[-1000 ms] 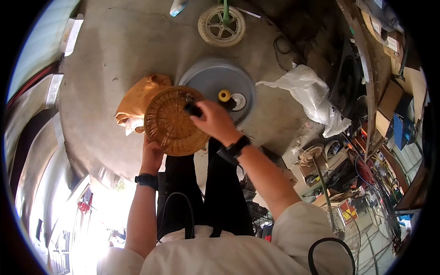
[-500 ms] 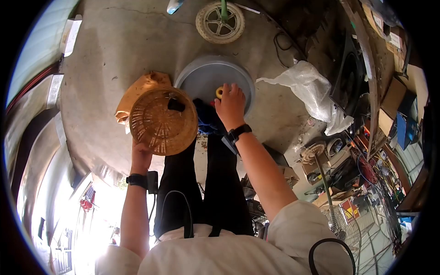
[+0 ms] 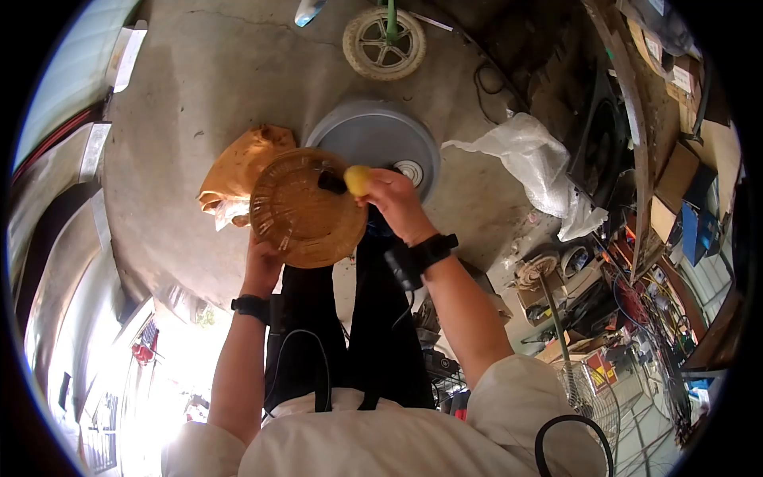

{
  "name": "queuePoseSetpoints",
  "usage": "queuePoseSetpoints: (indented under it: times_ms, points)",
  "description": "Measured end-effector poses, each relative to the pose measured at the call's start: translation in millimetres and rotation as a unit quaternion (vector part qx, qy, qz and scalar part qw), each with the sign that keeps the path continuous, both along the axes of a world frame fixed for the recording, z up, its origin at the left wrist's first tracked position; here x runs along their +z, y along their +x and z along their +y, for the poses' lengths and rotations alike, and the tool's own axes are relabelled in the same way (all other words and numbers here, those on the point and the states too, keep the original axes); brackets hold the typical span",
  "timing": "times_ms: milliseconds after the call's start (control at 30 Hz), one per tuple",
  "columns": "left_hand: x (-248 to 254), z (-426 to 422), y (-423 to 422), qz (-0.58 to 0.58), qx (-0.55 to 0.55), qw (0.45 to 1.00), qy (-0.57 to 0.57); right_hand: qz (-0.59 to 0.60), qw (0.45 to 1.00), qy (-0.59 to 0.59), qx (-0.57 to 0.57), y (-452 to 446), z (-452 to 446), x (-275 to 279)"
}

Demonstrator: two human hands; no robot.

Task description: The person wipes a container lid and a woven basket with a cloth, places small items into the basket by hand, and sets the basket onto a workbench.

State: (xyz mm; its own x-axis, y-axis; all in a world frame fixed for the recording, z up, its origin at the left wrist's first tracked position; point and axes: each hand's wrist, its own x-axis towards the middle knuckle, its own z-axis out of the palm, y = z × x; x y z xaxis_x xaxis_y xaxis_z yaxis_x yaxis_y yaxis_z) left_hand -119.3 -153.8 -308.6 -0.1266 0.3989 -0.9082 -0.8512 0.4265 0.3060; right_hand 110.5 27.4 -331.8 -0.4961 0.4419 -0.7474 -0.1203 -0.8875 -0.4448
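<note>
My left hand (image 3: 265, 258) grips the lower left rim of a round woven basket (image 3: 298, 215), which is tilted toward me. A small black object (image 3: 331, 182) lies inside it; its kind is unclear. My right hand (image 3: 393, 203) pinches a small yellow ring-shaped object (image 3: 358, 181) at the basket's upper right edge. Behind that hand is a round grey tub (image 3: 338, 127) on the floor, with a white disc of concentric rings (image 3: 409, 172) in it. Dark blue cloth near the tub is mostly hidden by the basket and my hand.
A crumpled tan-orange bag (image 3: 246, 163) lies left of the tub. White plastic sheeting (image 3: 528, 163) is on the right, before a black fan-like frame (image 3: 600, 143). A spoked wheel (image 3: 385, 44) stands ahead. Boxes, cables and a wire basket (image 3: 592, 397) crowd the right side.
My right hand has lifted the yellow ring-shaped object from the tub and brought it left to the basket. The basket has shifted right, and the white disc has come into view.
</note>
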Motion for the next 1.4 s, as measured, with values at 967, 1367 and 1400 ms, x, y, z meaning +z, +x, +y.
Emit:
queuePoseSetpoints:
  times_ms: [967,1367,1400]
  points:
    - [-15,-36,-37,0.033,-0.006,0.999,-0.012,-0.473,0.699,0.455,0.282,35,-45,-70]
    - [-23,-20,0,0.014,-0.026,0.999,0.026,-0.257,0.667,0.590,0.375,-103,-74,-14]
    - [-20,-18,1,-0.008,-0.008,1.000,0.019,-0.258,0.670,0.577,0.390,-107,-76,-19]
